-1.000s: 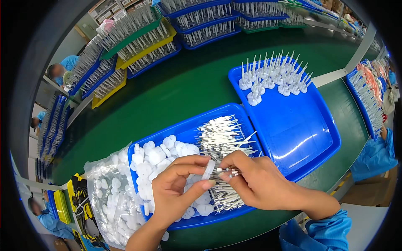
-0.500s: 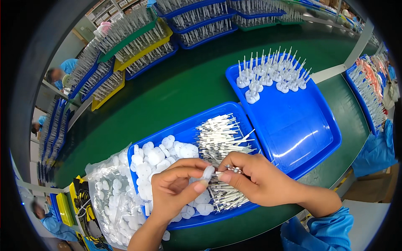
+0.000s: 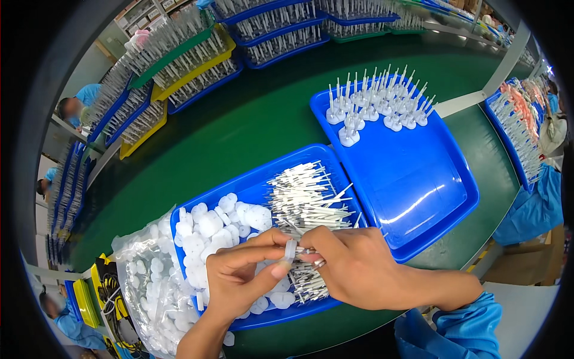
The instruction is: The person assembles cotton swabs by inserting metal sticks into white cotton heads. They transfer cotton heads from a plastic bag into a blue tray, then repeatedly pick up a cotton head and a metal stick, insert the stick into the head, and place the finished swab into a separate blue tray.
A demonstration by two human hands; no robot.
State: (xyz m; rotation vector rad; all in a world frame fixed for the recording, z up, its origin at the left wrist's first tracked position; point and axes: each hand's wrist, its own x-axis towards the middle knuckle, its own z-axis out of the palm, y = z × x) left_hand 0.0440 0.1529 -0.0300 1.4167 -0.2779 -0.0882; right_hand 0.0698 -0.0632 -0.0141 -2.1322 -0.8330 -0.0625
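Observation:
My left hand pinches a round white plastic piece between thumb and fingers, seen nearly edge-on. Pressed close against it from the right, my right hand has its fingers closed on a few thin white rods; their ends show below its fingertips. Whether a rod sits in the white piece is hidden by the fingers. Under both hands lies a blue tray, with a heap of white discs on its left and a pile of thin white rods on its right.
A second blue tray adjoins at the right, with several white pieces bearing upright rods at its far end. A clear bag of discs lies left. Stacked filled trays line the far side of the green table. Other people sit far left.
My right hand has turned so its back faces up more, and its fingers have come in against the white piece. That piece has tipped more edge-on. The whole view has shifted slightly.

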